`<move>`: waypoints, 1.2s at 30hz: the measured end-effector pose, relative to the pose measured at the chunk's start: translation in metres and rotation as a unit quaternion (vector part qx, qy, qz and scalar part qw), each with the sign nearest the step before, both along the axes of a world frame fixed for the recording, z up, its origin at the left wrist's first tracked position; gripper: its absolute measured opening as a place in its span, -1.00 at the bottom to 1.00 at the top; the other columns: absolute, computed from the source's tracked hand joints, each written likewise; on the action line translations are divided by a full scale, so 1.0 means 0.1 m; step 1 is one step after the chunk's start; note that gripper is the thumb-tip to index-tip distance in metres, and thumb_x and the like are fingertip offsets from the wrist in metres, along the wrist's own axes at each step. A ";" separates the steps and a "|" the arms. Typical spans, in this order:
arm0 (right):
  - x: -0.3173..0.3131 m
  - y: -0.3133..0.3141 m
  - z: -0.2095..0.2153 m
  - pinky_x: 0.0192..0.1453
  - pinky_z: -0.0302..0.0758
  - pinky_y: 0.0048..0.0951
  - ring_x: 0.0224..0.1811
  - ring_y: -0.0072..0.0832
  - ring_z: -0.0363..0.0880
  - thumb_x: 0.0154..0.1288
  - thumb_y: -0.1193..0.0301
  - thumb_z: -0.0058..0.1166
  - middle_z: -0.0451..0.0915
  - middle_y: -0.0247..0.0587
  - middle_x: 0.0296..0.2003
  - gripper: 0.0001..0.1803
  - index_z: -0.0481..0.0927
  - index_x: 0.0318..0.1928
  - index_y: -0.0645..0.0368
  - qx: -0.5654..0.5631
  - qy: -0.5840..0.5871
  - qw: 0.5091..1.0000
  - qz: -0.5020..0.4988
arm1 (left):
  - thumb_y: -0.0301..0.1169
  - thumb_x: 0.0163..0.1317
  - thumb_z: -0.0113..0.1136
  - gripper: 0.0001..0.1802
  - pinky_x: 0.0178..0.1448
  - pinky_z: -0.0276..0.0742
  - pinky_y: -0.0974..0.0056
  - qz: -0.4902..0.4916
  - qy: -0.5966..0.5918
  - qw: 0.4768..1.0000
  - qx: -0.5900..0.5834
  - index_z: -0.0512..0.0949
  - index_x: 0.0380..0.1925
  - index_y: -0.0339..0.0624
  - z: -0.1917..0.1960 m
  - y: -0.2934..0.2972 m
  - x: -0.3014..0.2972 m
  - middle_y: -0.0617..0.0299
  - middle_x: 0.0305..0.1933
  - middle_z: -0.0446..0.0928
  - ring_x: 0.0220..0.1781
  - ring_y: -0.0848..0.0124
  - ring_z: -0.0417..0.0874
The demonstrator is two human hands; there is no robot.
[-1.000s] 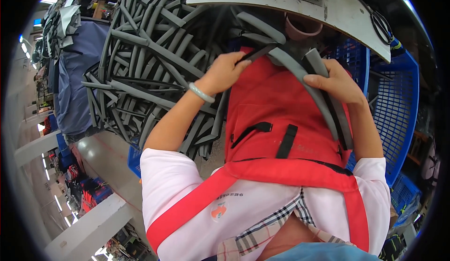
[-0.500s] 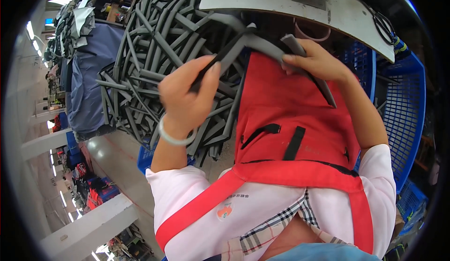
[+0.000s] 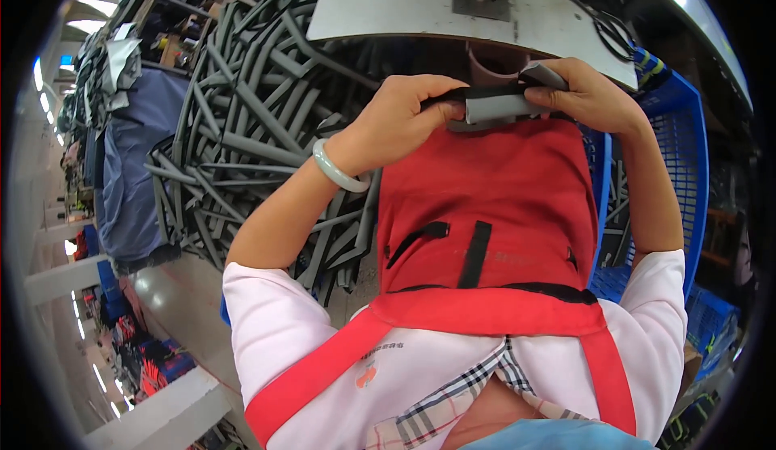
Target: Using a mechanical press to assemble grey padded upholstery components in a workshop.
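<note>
My left hand (image 3: pixel 404 118) pinches the left end of a grey-and-black strip (image 3: pixel 495 108), thumb below and fingers on top. At its other end my right hand (image 3: pixel 590 98) grips the strip, with a short grey piece standing up by the fingers. I cannot tell whether that piece is a folded end or a separate strip. Both hands are held over the far edge of the red apron (image 3: pixel 493 183) that covers my lap. To the left lies a large heap of similar grey strips (image 3: pixel 267 118).
A white work table (image 3: pixel 388 5) stands just beyond my hands, a pinkish bin (image 3: pixel 495 66) beneath its edge. Blue plastic baskets (image 3: pixel 675 175) are on my right. Purple-blue cloth (image 3: pixel 141 155) drapes over something at the far left.
My left hand has moved right and away from me, nearer the right hand. The strip, bent and partly blurred before, now lies short and level between my hands. The view has shifted slightly.
</note>
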State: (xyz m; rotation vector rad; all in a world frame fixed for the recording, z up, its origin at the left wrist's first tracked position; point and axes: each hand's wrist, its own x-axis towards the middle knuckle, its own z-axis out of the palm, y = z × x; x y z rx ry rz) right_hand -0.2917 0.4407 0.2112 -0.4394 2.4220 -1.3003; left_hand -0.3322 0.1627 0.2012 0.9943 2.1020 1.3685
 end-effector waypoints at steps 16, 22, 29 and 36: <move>-0.35 0.51 -0.02 -0.11 0.45 -0.14 -0.17 0.02 0.54 0.12 0.25 0.29 0.59 0.05 -0.31 -0.61 0.52 -0.12 0.19 0.247 0.321 0.905 -0.132 | -0.29 0.26 0.26 -0.71 -0.51 0.28 0.53 0.034 0.032 0.999 -0.011 0.67 -0.17 -0.31 0.17 0.74 -0.78 0.39 -0.49 0.55 -0.59 0.69 0.38; -0.80 0.57 -0.11 -0.06 0.47 -0.12 -0.12 0.05 0.55 0.13 0.17 0.29 0.60 0.08 -0.26 -0.52 0.53 -0.02 0.18 0.264 0.362 0.878 -0.168 | -0.28 0.23 0.27 -0.68 -0.49 0.32 0.50 0.073 0.061 0.995 -0.008 0.67 -0.17 -0.33 0.10 0.85 -1.25 0.33 -0.50 0.58 -0.60 0.65 0.38; -1.10 0.65 -0.19 -0.04 0.49 -0.13 -0.10 0.04 0.56 0.13 0.14 0.28 0.62 0.10 -0.20 -0.48 0.53 0.01 0.22 0.260 0.388 0.869 -0.162 | -0.25 0.19 0.30 -0.66 -0.53 0.34 0.43 0.113 0.028 0.993 -0.034 0.68 -0.22 -0.34 0.06 0.99 -1.54 0.27 -0.54 0.58 -0.64 0.58 0.42; -1.25 0.71 -0.26 -0.06 0.50 -0.14 -0.12 0.02 0.57 0.14 0.15 0.28 0.62 0.09 -0.21 -0.47 0.53 0.04 0.20 0.276 0.414 0.850 -0.173 | -0.29 0.24 0.28 -0.67 -0.49 0.33 0.49 0.103 0.044 0.993 -0.029 0.65 -0.15 -0.38 0.02 1.00 -1.70 0.21 -0.47 0.63 -0.61 0.62 0.38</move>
